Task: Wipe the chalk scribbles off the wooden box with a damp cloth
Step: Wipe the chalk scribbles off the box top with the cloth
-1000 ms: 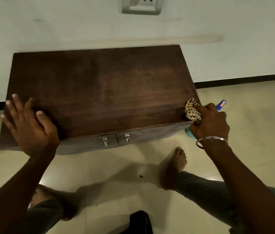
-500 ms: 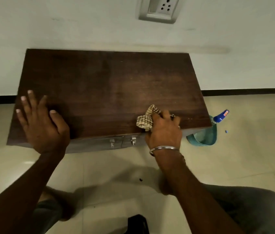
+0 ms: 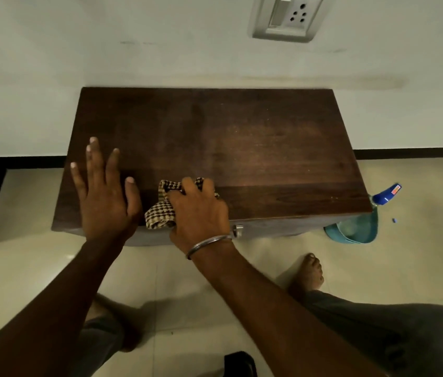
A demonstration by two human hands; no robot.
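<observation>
A dark wooden box (image 3: 255,148) stands on the floor against the wall. Its lid looks dark and mostly bare, with faint pale specks near the right side. My left hand (image 3: 103,197) lies flat on the lid's front left part, fingers straight and spread. My right hand (image 3: 198,213) grips a crumpled checked cloth (image 3: 160,213) and presses it on the lid's front edge, right beside the left hand. A metal latch (image 3: 238,230) shows on the box's front face by my right wrist.
A teal tub (image 3: 356,229) with a blue-capped bottle (image 3: 385,195) sits on the floor at the box's front right corner. A wall socket (image 3: 288,17) is above. My bare right foot (image 3: 306,276) rests on the tiles before the box; a dark object (image 3: 239,363) lies at the bottom edge.
My right hand has slid the cloth leftward along the lid's front edge, from the right corner to beside my left hand. The left hand stays flat on the lid.
</observation>
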